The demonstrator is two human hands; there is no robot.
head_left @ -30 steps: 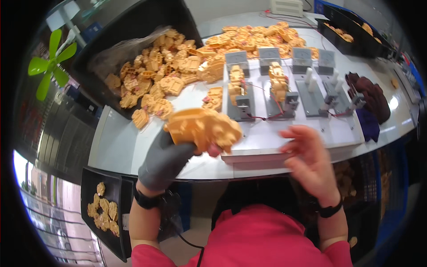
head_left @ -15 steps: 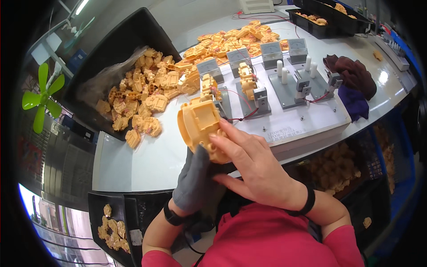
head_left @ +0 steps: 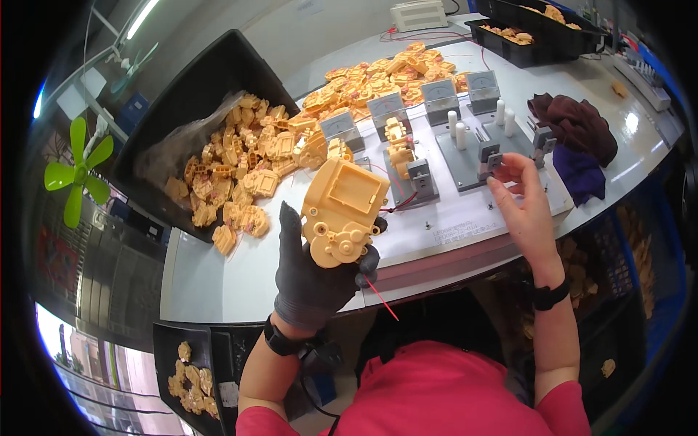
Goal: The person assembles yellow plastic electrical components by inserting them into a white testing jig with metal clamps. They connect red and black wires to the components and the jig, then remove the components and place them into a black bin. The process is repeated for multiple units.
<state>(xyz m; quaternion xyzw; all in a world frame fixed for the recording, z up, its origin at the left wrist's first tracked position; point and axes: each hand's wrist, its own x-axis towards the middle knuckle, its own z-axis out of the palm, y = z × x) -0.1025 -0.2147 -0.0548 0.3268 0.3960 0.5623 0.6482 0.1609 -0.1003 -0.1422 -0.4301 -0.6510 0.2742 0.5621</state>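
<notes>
My left hand [head_left: 314, 287], in a dark grey glove, grips a yellow plastic housing [head_left: 342, 211] with a square recess and round bosses on its upper face. A thin red wire [head_left: 382, 299] hangs below it, beside the gloved fingertips. My bare right hand [head_left: 529, 214] is at the grey upright block [head_left: 488, 156] on a test fixture, thumb and fingers curved and apart. Whether the fingertips touch the block cannot be made out. White pegs [head_left: 460, 134] stand on the grey plate [head_left: 458, 163] beside it.
Similar yellow housings sit on two fixtures to the left, one of them a housing [head_left: 398, 149] behind a meter [head_left: 385, 109]. Yellow parts fill a tipped black bin [head_left: 145, 163] and form a pile [head_left: 389, 73] behind. A dark cloth [head_left: 574, 123] lies right.
My right hand has left the yellow housing and moved right to the fixture block. My left hand keeps the housing, now turned and with a red wire showing below.
</notes>
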